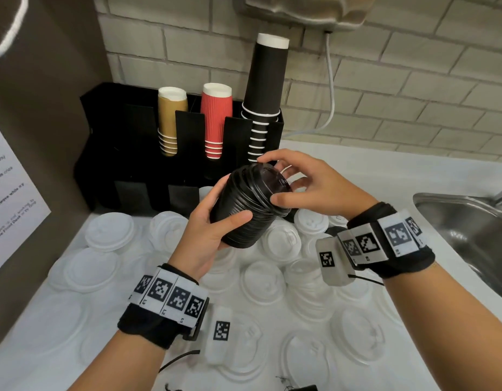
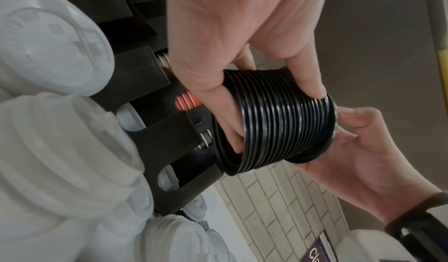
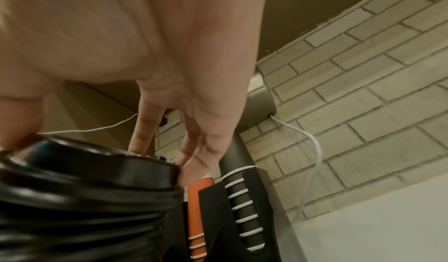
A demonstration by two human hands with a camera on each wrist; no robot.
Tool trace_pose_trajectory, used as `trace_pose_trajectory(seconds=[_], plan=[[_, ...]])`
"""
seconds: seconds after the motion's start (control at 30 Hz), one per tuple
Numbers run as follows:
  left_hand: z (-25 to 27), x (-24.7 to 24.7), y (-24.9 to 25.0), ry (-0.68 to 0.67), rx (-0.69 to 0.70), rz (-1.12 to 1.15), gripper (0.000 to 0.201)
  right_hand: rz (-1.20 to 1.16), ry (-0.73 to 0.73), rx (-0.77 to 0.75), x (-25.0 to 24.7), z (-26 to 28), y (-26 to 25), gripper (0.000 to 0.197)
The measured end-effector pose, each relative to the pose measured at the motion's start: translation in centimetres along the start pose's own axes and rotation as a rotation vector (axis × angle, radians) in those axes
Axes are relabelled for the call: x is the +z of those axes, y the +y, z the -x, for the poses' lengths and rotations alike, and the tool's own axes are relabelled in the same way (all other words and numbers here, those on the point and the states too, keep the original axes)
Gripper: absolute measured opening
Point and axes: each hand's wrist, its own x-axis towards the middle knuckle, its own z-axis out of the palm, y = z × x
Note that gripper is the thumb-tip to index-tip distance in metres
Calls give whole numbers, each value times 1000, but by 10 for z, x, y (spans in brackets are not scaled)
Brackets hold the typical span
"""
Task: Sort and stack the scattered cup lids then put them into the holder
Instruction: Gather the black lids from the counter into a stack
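Observation:
A tilted stack of black cup lids (image 1: 244, 218) (image 2: 278, 128) (image 3: 84, 189) is held above the counter. My left hand (image 1: 233, 198) (image 2: 274, 113) grips the stack's side, thumb in front and fingers behind. My right hand (image 1: 269, 179) (image 2: 344, 126) (image 3: 97, 147) pinches the rim of the top lid between thumb and fingertips. Just behind the stack stands the black holder (image 1: 131, 136) (image 2: 155, 138) (image 3: 213, 199) against the wall. Several white lids (image 1: 109, 232) (image 2: 48, 46) lie scattered on the white counter below both hands.
The holder's upper slots carry stacks of brown cups (image 1: 171, 119), red cups (image 1: 216, 117) and tall black cups (image 1: 268, 80). A steel sink (image 1: 464, 221) sits at the right. A white cable (image 1: 331, 88) hangs down the brick wall. A paper sign (image 1: 10, 193) hangs on the left panel.

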Motion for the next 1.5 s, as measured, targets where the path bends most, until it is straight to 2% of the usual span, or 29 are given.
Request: trace_pose_trajectory(seconds=[0.1,0.3,0.6,0.77,0.87,0.93,1.0,1.03,1.13,1.2,1.23,1.5], plan=[[-1,-1,1,-28,-5,-38,71,51,-29,0,-4,-4,-4,53],[-1,1,3,-63,3,-62,68,113,-144,-2,-12,-12,-13,52],[-1,5,3,-49,-23,62,64,207,-68,-68,-5,-13,-14,54],[-1,9,1,-68,-39,86,63,167,-87,-54,-14,-3,-10,56],[-3,9,1,-64,-36,121,67,94,55,77,-36,8,8,40],[-3,9,1,-70,-26,137,69,185,76,229,-52,16,33,25],[-3,9,0,-78,-19,141,66,415,-56,428,-61,26,62,22],[-3,9,-1,-80,-18,139,64,538,-141,523,-63,31,76,26],[-3,11,-3,-87,-19,135,59,748,-392,738,-57,44,108,61],[-3,12,-4,-95,-24,137,59,760,-489,783,-50,49,117,83],[-3,12,-4,-100,-28,139,60,767,-511,780,-46,50,120,88],[-1,10,-3,-87,-39,132,58,704,-459,710,-39,47,128,74]])
